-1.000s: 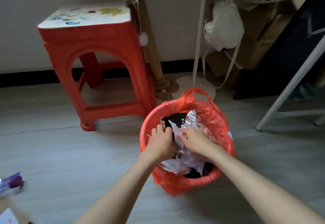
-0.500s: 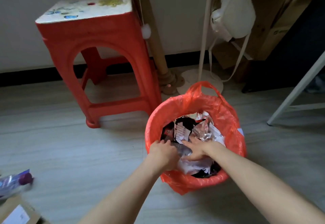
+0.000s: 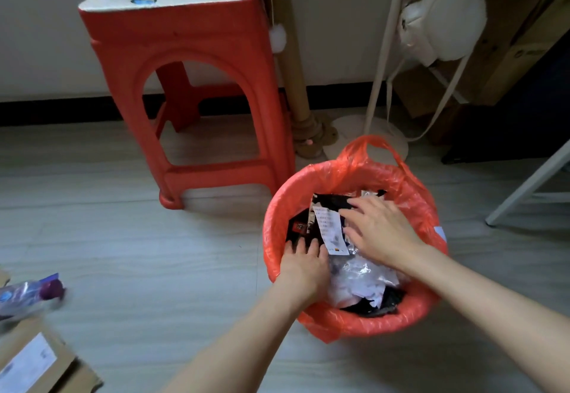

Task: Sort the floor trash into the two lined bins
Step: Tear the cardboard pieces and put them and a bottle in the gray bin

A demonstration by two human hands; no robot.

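Note:
A bin lined with a red plastic bag [image 3: 311,182] stands on the floor at centre right, filled with wrappers, clear plastic film [image 3: 361,278] and a white printed slip [image 3: 331,232]. Both hands are inside it. My left hand [image 3: 303,264] presses flat on the trash by the near left rim, fingers straight. My right hand [image 3: 377,229] lies spread over the black wrappers [image 3: 331,199] deeper in the bin, fingers straight, pressing down. Neither hand grips anything.
A red plastic stool [image 3: 191,62] stands just left of the bin, with a wooden post [image 3: 293,84] and a white stand base [image 3: 367,136] behind. A crushed plastic bottle [image 3: 29,295] and a cardboard box [image 3: 34,361] lie at the lower left. A white frame leg [image 3: 527,186] slants at right.
Both hands let go of the clear plastic they held over the bin and moved down. Now they press flat on the trash, the right hand reaching further in.

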